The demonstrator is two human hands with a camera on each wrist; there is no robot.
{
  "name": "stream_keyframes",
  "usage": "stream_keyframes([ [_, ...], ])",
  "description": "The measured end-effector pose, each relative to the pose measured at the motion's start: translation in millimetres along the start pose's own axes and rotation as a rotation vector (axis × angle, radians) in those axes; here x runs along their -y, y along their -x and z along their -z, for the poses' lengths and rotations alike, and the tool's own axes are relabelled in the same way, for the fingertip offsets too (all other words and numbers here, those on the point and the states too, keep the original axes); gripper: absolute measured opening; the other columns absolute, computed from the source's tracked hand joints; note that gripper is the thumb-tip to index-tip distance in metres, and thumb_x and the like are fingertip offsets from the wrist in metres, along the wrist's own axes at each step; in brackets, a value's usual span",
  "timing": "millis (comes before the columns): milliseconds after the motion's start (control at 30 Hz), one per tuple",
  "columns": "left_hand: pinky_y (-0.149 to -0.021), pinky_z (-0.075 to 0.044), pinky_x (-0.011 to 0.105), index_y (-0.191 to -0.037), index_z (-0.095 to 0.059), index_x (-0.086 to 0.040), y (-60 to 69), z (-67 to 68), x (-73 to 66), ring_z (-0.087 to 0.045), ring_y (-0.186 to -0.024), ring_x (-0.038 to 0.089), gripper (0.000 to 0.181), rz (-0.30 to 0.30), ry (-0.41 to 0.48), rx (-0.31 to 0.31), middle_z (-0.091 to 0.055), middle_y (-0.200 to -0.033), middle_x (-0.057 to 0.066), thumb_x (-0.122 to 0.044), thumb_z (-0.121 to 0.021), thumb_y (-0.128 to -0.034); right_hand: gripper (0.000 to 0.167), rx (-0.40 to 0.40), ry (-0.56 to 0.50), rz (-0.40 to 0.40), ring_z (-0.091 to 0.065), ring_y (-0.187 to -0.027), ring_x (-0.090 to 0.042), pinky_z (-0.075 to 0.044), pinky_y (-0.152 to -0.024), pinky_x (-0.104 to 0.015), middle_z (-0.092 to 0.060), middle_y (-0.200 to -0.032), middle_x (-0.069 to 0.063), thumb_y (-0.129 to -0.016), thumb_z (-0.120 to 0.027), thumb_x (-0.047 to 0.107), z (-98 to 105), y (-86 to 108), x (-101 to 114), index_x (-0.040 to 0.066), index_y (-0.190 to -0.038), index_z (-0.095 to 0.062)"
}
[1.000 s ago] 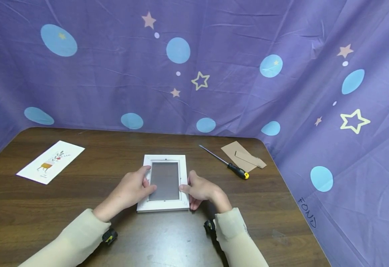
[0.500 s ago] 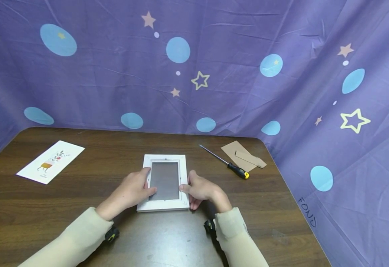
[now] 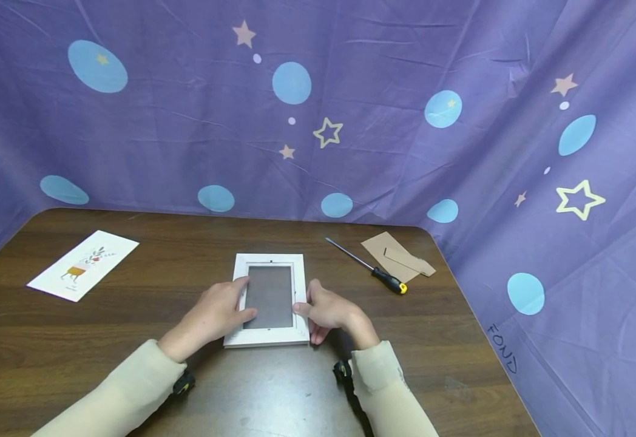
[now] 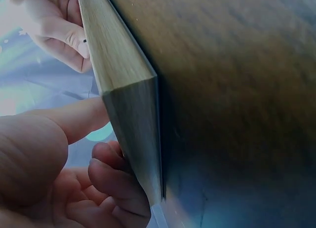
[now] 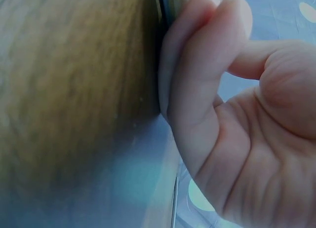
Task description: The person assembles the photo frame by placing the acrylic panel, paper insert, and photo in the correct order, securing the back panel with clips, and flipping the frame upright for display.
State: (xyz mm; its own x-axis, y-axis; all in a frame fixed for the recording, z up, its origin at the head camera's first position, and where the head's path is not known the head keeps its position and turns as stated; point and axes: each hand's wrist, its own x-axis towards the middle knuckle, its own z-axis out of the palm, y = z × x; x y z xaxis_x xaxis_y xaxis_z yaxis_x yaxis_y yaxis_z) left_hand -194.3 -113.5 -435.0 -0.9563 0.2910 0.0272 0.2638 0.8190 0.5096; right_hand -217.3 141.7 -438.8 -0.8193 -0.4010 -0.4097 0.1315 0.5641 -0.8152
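Your L hand and R hand both grip the white frame, which sits btwn them on the wood-look table. So, re fingers: frame = in the gap btwn both sets, one long side per hand.

L fingers clamped on its left side — thumb lies over the lower-left part of the grey panel, index spread up from it near the inner rim, other fingers curled vs. the side edge (L wrist view). Thumb and index tips well apart. R fingers clamped on the right side: thumb tip on top of the rim, other fingers bent along the outer edge, pressed close tog. in R wrist view. Frame mostly hidden there by your fingers, can't tell exact contact.

Panel is inside the rim, btwn your two thumbs. Frame's far end is past your fingertips, near end is on your side of them.

Others, all well apart from your fingers: white card w/ printed drawing, off left of L fingers; screwdriver, beyond + right of R fingers, blk/yellow handle nearer you, tip away; brown cardboard, further right, just beside the screwdriver.
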Motion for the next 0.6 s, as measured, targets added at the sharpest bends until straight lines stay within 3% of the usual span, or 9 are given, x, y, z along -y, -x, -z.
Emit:
stream_keyframes([
  [100, -0.104, -0.049, 0.064, -0.146, -0.055, 0.010, 0.1, -0.3, 0.9, -0.063, -0.125, 0.050, 0.068, 0.003, -0.003, 0.008, -0.064, -0.136, 0.034, -0.023, -0.082, -0.0933, 0.028, -0.002, -0.003, 0.006, -0.062, -0.045, -0.022, -0.059, -0.048, -0.040, -0.058, -0.064, -0.012, -0.110, -0.061, 0.021, -0.4, -0.9, -0.9, 0.002, -0.108, -0.041],
  [600, -0.106, -0.048, 0.063, -0.147, -0.055, 0.010, 1.2, -1.1, 1.7, -0.060, -0.130, 0.050, 0.067, 0.006, -0.004, 0.016, -0.061, -0.141, 0.034, -0.023, -0.081, -0.0946, 0.029, -0.010, 0.017, 0.005, -0.063, -0.046, -0.022, -0.059, -0.049, -0.041, -0.059, -0.066, -0.013, -0.109, -0.062, 0.023, 0.2, -2.5, -2.7, 0.002, -0.109, -0.042],
])
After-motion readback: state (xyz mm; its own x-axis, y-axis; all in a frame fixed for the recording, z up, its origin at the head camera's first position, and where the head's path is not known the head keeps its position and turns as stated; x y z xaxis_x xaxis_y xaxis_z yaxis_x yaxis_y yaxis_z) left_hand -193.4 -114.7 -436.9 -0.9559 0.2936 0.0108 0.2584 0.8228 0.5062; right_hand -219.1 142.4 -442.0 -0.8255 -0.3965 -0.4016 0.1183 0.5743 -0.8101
